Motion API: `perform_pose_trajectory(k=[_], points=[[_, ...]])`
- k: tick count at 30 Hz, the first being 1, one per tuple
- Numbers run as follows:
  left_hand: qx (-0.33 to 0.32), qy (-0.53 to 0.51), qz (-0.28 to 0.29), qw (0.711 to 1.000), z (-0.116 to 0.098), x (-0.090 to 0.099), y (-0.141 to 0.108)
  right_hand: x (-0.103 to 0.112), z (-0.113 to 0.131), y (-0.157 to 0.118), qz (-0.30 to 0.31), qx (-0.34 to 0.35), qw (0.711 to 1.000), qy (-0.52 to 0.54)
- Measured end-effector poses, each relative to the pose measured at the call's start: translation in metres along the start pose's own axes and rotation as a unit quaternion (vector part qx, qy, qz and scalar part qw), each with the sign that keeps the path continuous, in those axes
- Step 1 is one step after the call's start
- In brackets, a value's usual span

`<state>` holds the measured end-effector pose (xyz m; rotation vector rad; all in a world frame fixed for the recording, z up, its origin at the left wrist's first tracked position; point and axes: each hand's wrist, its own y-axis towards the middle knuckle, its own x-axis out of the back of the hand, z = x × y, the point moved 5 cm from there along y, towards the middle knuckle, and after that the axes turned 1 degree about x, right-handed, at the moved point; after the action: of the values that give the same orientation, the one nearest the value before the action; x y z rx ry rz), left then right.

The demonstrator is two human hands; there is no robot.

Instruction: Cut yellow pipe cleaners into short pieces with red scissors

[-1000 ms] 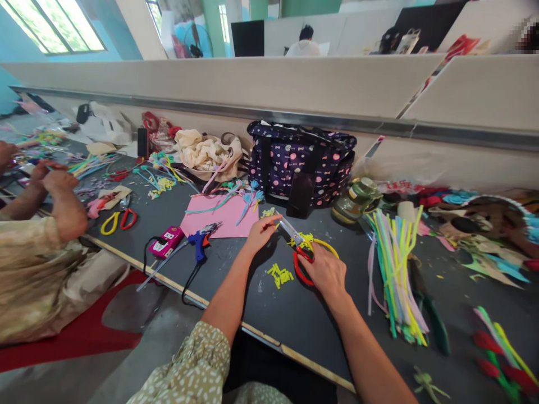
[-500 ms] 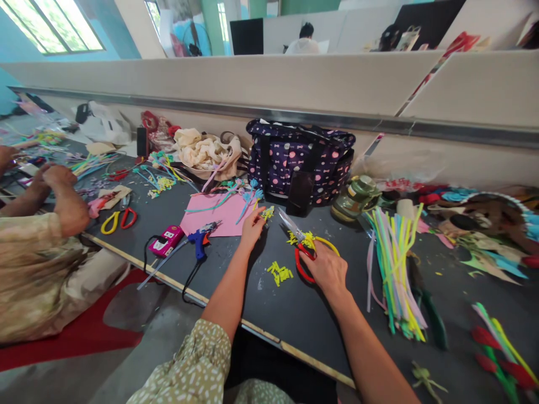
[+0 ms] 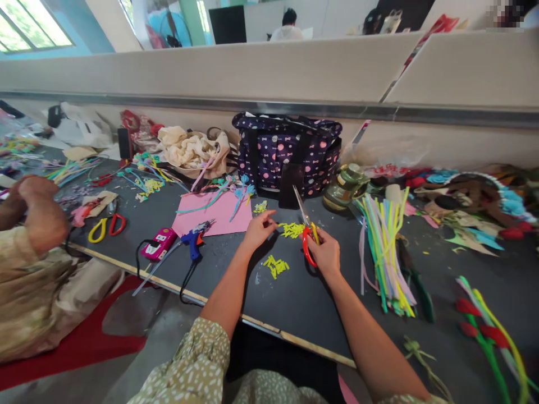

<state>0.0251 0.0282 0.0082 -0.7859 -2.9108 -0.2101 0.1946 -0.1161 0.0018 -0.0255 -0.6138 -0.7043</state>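
Observation:
My right hand is closed round the handles of scissors, one handle red and one yellow. Their blades point up and away, nearly together. My left hand has its fingers stretched out and apart, holding nothing that I can see. Just beyond its fingertips lies a pile of short yellow cut pieces, beside the scissors. Closer to me sits a second group of yellow pieces. A small pale-yellow cluster rests just behind my left hand.
A blue glue gun, a pink box and pink paper lie to the left. Behind stand a dark patterned bag and a green jar. Fuzzy stems lie right. A co-worker's arm rests at far left.
My left hand has moved right, from the small pale cluster towards the yellow pile. The scissors' blades have swung more upright, and my right hand has drawn in closer. The view has shifted slightly.

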Motion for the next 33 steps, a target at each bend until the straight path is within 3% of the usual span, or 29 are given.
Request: perform_pose_trajectory(k=[3,9,11,15,20,25,33], points=[[-0.014,0.023,0.056,0.998,-0.001,-0.009,-0.002,-0.003,0.0,0.0,0.009,-0.02,0.999,0.046],[-0.007,0.058,0.07,0.996,-0.002,0.001,-0.001,-0.002,0.006,0.0,0.009,-0.026,0.994,0.109],[-0.001,0.061,0.13,0.99,-0.003,0.002,-0.004,-0.001,0.007,0.0,0.004,-0.025,0.993,0.116],[-0.011,0.097,0.305,0.947,-0.007,-0.003,-0.015,-0.002,0.006,0.0,-0.001,-0.029,0.992,0.12],[-0.033,0.189,0.406,0.893,-0.006,-0.006,-0.023,-0.004,0.004,0.0,0.002,-0.024,0.993,0.111],[-0.042,0.269,0.432,0.86,-0.004,-0.01,-0.024,-0.004,0.005,0.0,-0.001,-0.015,0.994,0.111],[-0.067,0.33,0.426,0.84,-0.006,-0.014,-0.028,-0.007,0.005,-0.002,0.005,-0.016,0.995,0.097]])
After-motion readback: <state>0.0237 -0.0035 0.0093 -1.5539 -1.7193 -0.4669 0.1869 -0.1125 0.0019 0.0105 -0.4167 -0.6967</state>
